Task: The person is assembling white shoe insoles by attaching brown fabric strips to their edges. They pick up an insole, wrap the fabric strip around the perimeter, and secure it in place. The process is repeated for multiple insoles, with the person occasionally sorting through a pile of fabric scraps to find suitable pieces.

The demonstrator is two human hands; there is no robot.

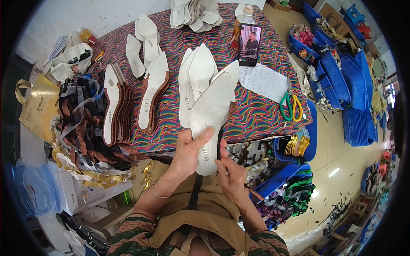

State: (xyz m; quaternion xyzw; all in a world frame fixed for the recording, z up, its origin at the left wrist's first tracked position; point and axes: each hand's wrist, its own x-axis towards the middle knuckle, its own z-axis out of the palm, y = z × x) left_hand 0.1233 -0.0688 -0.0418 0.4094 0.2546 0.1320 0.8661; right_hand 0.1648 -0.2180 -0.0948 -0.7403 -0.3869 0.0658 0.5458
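I hold a white shoe insole (209,106) in front of me, its pointed end away from me. My left hand (188,149) is closed on its left edge, the thumb flat on top. A narrow black strip (220,143) runs along the insole's right edge, where my right hand (232,175) is closed, pinching strip and edge near the rounded end. Brown glitter material (231,112) shows beside the right edge. A second white tip (232,70) sticks out behind the insole. More white insoles (184,87) lie on the patterned cloth just beyond.
Stacks of brown-edged insoles (112,106) stand left on the table. A phone (250,45) leans against a bottle (245,19), near paper (267,83) and green-and-yellow scissors (291,106). Strip scraps (85,115) heap at left; blue baskets (277,181) of trimmings stand right.
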